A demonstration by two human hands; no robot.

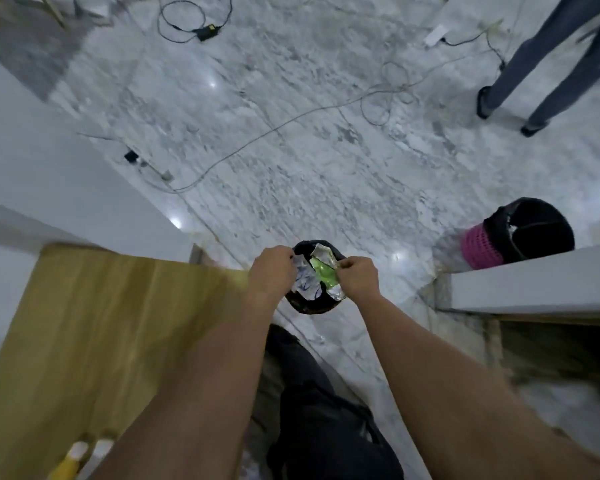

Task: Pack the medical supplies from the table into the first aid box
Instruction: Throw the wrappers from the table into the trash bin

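Observation:
Both my hands are stretched out over a black bin [309,306] on the floor. My left hand [272,275] pinches a white wrapper with blue print [305,282]. My right hand [357,277] pinches the silver foil side of the same torn packet, and a bright green piece [323,273] shows between the two halves. The packet hangs just above the bin's mouth. No first aid box is in view. A yellow and white object [71,460] lies blurred at the near edge of the wooden table [101,323].
The wooden table is on my left, a white ledge [534,282] on my right. A second black bin with a pink basket [520,233] stands behind the ledge. Cables and power adapters [207,31] trail across the marble floor. A person's legs [551,67] stand at top right.

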